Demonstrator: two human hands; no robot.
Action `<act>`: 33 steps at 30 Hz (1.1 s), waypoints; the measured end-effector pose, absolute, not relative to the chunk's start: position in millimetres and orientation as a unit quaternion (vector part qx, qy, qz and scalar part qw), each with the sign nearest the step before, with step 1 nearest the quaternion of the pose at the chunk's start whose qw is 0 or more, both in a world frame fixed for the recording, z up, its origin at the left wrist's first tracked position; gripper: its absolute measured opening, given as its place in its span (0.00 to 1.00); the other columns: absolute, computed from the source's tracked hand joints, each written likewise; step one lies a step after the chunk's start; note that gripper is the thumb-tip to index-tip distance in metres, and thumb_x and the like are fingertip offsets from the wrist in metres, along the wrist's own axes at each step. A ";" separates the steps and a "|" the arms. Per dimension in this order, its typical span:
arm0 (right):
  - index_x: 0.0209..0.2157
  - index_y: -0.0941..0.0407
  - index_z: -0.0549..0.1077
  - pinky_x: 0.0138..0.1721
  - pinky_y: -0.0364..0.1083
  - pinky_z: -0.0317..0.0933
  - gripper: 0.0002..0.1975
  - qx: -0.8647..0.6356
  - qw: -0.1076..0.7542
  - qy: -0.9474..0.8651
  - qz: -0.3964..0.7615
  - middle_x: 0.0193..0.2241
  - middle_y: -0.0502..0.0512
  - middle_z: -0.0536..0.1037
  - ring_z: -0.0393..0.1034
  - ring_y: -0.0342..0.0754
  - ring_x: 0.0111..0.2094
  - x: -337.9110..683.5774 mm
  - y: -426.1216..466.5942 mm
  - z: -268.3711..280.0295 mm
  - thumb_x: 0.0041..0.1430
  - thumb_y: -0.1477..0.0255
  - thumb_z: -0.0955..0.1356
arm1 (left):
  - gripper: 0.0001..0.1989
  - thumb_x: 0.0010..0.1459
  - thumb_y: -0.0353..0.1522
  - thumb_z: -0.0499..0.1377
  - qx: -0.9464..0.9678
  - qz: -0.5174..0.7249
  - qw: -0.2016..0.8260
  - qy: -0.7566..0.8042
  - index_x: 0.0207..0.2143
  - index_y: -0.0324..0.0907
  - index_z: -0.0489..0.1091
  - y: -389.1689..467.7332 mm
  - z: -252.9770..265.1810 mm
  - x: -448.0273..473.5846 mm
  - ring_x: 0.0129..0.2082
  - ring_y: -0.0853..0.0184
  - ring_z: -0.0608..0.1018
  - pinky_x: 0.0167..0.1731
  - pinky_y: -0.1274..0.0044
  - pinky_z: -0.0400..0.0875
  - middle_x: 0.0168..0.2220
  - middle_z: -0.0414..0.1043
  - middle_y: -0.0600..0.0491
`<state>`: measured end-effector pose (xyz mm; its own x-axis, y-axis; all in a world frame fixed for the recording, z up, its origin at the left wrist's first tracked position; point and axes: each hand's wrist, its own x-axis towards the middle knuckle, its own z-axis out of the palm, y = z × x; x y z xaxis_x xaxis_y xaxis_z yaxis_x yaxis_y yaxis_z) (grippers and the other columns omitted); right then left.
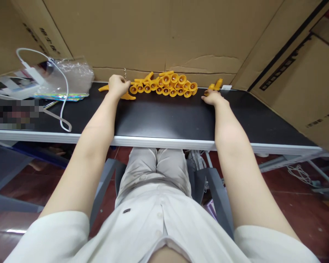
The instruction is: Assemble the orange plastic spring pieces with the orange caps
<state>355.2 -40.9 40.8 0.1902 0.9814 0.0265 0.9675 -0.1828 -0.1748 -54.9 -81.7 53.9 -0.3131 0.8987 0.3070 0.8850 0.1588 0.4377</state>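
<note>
My left hand (118, 87) is closed in a pinch at the back left of the black table. A thin, shiny metal spring (125, 73) sticks up from its fingertips. Beside and under this hand lie yellow plastic pieces (128, 96), partly covered by it. To its right, a pile of yellow cup-ended pieces (173, 84) faces me, with small metal bits in several cups. Over at the back right, my right hand (212, 97) has its fingers bent around a yellow plastic piece (210, 88). The fingers partly hide that piece, and another yellow piece (218, 84) stands just behind.
Cardboard walls (164, 33) close off the back and right of the table (164, 117). On the left lie a clear plastic bag (74, 75), a white cable (67, 91) and colourful flat packets (60, 96). A small white tag (226, 87) sits near the right hand.
</note>
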 end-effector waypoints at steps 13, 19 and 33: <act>0.74 0.57 0.66 0.76 0.64 0.61 0.27 -0.768 0.161 -0.618 0.054 0.74 0.71 0.71 0.68 0.65 0.75 352.2 -52.3 47.6 0.79 0.70 0.65 | 0.14 0.64 0.35 0.64 0.715 0.137 0.050 0.683 0.50 0.42 0.82 -78.2 42.8 -41.7 0.55 0.53 0.84 0.63 0.68 0.76 0.51 0.85 0.45; 0.77 0.60 0.62 0.77 0.63 0.60 0.29 -0.765 0.153 -0.622 0.067 0.75 0.77 0.68 0.65 0.66 0.77 349.9 -56.8 51.3 0.79 0.72 0.64 | 0.22 0.63 0.38 0.68 0.718 0.094 0.059 0.687 0.58 0.42 0.83 -80.0 46.4 -41.4 0.58 0.50 0.84 0.64 0.70 0.75 0.55 0.85 0.44; 0.77 0.59 0.65 0.76 0.68 0.59 0.33 -0.775 0.153 -0.611 0.056 0.76 0.76 0.70 0.67 0.68 0.76 356.0 -46.0 43.3 0.76 0.67 0.70 | 0.15 0.55 0.46 0.73 0.654 0.000 0.130 0.745 0.40 0.47 0.83 -103.0 73.7 -54.2 0.45 0.49 0.88 0.48 0.67 0.81 0.34 0.84 0.49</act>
